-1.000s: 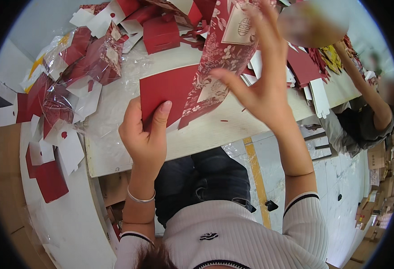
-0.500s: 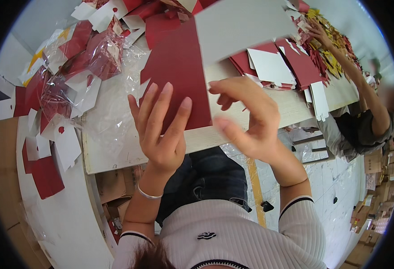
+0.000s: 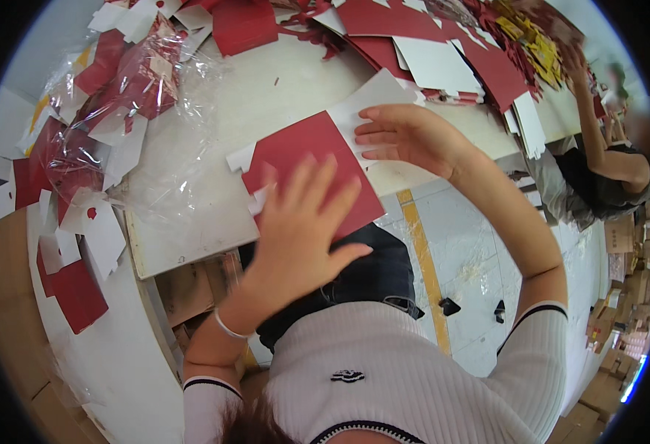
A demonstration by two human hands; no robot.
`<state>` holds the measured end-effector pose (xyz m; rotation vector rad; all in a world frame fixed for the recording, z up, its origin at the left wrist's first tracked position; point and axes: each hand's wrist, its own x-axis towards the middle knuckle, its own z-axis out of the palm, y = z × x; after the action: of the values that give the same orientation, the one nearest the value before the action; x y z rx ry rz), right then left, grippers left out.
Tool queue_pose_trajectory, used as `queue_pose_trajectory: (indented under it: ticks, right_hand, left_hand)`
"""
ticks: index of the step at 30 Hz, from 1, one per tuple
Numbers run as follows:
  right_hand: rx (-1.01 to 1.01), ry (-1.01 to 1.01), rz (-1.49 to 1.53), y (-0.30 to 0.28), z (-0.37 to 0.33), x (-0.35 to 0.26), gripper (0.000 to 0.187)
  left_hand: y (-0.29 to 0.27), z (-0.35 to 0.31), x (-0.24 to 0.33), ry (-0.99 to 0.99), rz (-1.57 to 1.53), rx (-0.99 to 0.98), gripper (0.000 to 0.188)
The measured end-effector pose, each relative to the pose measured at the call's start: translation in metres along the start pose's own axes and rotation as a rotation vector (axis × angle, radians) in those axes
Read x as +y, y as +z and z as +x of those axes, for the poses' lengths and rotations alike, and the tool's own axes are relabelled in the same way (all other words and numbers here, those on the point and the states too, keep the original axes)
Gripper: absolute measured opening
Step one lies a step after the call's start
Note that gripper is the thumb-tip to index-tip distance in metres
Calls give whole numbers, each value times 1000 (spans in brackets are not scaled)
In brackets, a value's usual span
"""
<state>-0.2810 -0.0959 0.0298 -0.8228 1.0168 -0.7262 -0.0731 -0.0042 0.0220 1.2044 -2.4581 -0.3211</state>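
Lowered since half a second back: red-and-white carton blank [image 3: 321, 133], from lifted and tilted to low on the table

Now at the front edge of the white worktable [image 3: 199, 243], red panel face up, nearest corner jutting past the edge above the dark jeans [image 3: 384, 259]. Off its left side, small white flaps [image 3: 242, 157], sticking out over the tabletop. Off its far right side, plain white panel [image 3: 384, 89], slanting away, partly behind the right hand.

Left hand [image 3: 299, 229]: shifted rightward over the red panel; spread wide, thumb out to the right, fingers blurred, grip open. Pressing or hovering: cannot tell. Right hand [image 3: 406, 137]: now farther forward; fingers parted and lightly bent by the white panel. Hold, touch or gap: cannot tell.

Room: stretch of tabletop beyond the blank, running back toward a red carton [image 3: 243, 26]. Leftward, tighter: crumpled clear plastic film [image 3: 192, 140] around red cartons [image 3: 147, 81], near the white flaps but apart. Beyond the white panel's outer end, close by: stack of carton blanks [image 3: 432, 66]. Under the right forearm [image 3: 517, 214], narrow run of tabletop to the front edge. Farther off, yellow bundles [image 3: 528, 41] and a co-worker's hand [image 3: 573, 63], well apart.
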Motion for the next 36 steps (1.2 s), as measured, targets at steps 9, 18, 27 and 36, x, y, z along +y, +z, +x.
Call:
queue_pose_trajectory:
  ticks: [9,18,27,36]
  right_hand:
    - [3,183,-85,19,7,-4,22]
    - [-467,-231,-771,49,8,-31,30]
    - [-464,-666,-1092,85,-42,-116,41]
    - [-289,-579,41,36,16,-84,17]
  left_hand:
    - [22,0,-35,-161,128,-2,102]
    - [-5,4,-41,-99,-71,316,114]
    - [-42,30,-42,-255,-1052,480,74]
    - [-51,15,-59,11,-1748,405,100]
